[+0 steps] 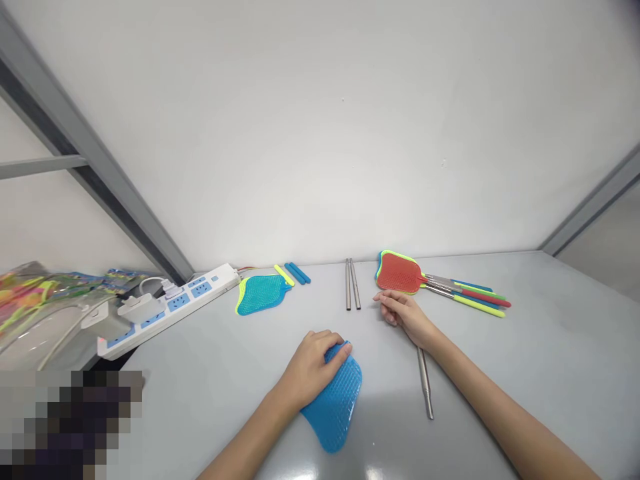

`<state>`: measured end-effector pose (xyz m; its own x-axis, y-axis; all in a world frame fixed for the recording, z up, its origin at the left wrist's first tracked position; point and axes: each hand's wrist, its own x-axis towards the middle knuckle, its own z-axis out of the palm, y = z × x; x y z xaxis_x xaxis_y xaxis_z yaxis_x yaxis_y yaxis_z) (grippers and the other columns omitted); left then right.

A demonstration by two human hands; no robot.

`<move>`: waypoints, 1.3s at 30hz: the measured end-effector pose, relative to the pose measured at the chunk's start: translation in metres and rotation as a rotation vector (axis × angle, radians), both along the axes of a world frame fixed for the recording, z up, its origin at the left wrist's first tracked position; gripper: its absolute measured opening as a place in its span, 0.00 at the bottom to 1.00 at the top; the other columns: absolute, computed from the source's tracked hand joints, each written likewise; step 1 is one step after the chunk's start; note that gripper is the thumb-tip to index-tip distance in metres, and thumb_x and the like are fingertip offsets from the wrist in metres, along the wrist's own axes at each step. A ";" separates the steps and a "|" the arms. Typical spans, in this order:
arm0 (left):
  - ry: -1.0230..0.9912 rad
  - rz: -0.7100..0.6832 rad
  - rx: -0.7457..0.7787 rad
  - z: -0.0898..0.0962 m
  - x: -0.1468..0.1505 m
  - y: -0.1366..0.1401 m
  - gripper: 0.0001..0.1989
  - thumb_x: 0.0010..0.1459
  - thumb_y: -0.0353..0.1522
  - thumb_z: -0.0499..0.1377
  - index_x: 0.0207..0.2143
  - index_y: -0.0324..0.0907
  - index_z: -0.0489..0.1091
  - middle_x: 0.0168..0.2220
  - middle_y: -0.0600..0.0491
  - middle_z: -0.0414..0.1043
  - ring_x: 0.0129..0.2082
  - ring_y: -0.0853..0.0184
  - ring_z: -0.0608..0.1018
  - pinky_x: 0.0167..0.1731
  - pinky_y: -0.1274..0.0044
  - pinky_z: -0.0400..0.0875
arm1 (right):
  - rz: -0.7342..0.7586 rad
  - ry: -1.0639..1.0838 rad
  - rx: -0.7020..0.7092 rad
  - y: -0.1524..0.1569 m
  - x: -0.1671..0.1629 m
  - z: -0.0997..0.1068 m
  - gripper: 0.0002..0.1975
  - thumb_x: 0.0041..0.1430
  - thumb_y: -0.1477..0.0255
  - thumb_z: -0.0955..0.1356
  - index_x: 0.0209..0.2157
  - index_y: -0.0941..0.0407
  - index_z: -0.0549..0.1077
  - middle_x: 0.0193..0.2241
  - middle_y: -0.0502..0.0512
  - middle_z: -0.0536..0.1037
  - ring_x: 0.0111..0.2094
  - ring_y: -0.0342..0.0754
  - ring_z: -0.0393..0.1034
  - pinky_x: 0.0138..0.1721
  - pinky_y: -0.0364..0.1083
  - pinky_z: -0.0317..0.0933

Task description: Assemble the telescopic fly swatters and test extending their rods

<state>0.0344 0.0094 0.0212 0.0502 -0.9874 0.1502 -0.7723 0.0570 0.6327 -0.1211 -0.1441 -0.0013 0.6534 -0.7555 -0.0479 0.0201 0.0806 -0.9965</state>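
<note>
My left hand (pixel 317 367) is closed over the upper edge of a blue fly swatter head (pixel 335 407), thumb on its mesh face, and the head lies tilted low over the grey table. My right hand (pixel 403 317) has its fingers curled. A metal tube (pixel 425 387) runs out from beneath that wrist toward me; its far end is hidden in the hand. Beyond my hands, two more metal tubes (pixel 353 287) lie side by side. Just past my right fingers is a stack of fly swatters with a red head (pixel 400 273) on top and coloured handles (pixel 480 297) pointing right.
Teal and yellow swatter heads (pixel 263 295) lie at the back left beside yellow and blue grips (pixel 297 272). A white power strip (pixel 175 303) with plugged-in adapters borders the left side, near clear plastic bags (pixel 45 300). A pale wall (pixel 325 147) closes off the back.
</note>
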 end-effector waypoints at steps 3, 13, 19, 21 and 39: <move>-0.003 -0.003 -0.007 0.000 0.000 0.000 0.15 0.56 0.39 0.44 0.28 0.43 0.65 0.28 0.55 0.68 0.30 0.68 0.69 0.36 0.74 0.60 | -0.083 -0.102 0.053 -0.003 -0.005 0.006 0.13 0.47 0.63 0.65 0.31 0.58 0.68 0.19 0.48 0.62 0.17 0.38 0.53 0.18 0.40 0.47; -0.009 -0.004 -0.027 0.000 -0.001 0.002 0.15 0.57 0.40 0.44 0.27 0.43 0.65 0.27 0.55 0.68 0.30 0.69 0.69 0.35 0.75 0.59 | -0.008 0.296 0.029 -0.026 -0.066 0.039 0.19 0.52 0.57 0.59 0.35 0.57 0.68 0.14 0.47 0.63 0.12 0.37 0.51 0.15 0.39 0.47; -0.028 -0.020 -0.039 0.000 0.000 0.002 0.16 0.57 0.39 0.44 0.27 0.42 0.65 0.27 0.55 0.68 0.30 0.69 0.69 0.35 0.75 0.59 | 0.114 0.634 0.083 -0.009 -0.086 0.026 0.21 0.50 0.52 0.58 0.25 0.57 0.63 0.13 0.51 0.68 0.10 0.40 0.60 0.10 0.39 0.50; -0.041 -0.033 -0.041 0.000 0.001 0.002 0.16 0.57 0.39 0.43 0.27 0.42 0.65 0.26 0.55 0.68 0.29 0.69 0.69 0.35 0.75 0.59 | 0.080 0.620 0.065 -0.006 -0.083 0.020 0.21 0.50 0.52 0.57 0.22 0.57 0.62 0.12 0.50 0.67 0.10 0.41 0.61 0.10 0.39 0.52; -0.093 -0.066 -0.058 -0.001 0.002 0.004 0.16 0.57 0.39 0.43 0.27 0.42 0.67 0.24 0.55 0.67 0.27 0.70 0.68 0.34 0.75 0.59 | -0.324 0.120 -0.069 0.012 -0.033 -0.007 0.16 0.41 0.61 0.69 0.25 0.57 0.61 0.12 0.45 0.66 0.11 0.39 0.61 0.09 0.36 0.53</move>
